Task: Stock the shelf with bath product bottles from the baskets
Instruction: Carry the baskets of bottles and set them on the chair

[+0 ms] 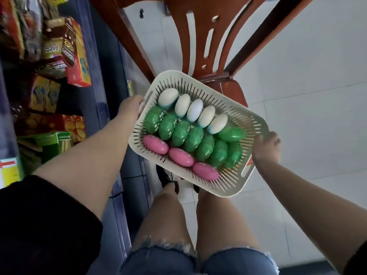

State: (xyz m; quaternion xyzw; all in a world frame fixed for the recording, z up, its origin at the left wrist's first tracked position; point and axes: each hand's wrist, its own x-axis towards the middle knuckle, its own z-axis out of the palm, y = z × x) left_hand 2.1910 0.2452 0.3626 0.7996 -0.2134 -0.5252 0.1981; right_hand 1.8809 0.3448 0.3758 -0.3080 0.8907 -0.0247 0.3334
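both hands carry the basket [234, 181] of bottles [179, 132]: left hand [130, 106] grasping one end, right hand [266, 148] the other. shelf [49, 76] beyond the left hand; next, likely set it down and unload.

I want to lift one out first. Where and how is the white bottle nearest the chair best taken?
Take the white bottle by its rounded top, coming from above. It stands upright at the row's end, so its side toward the basket wall is free; pinch across the narrow width.
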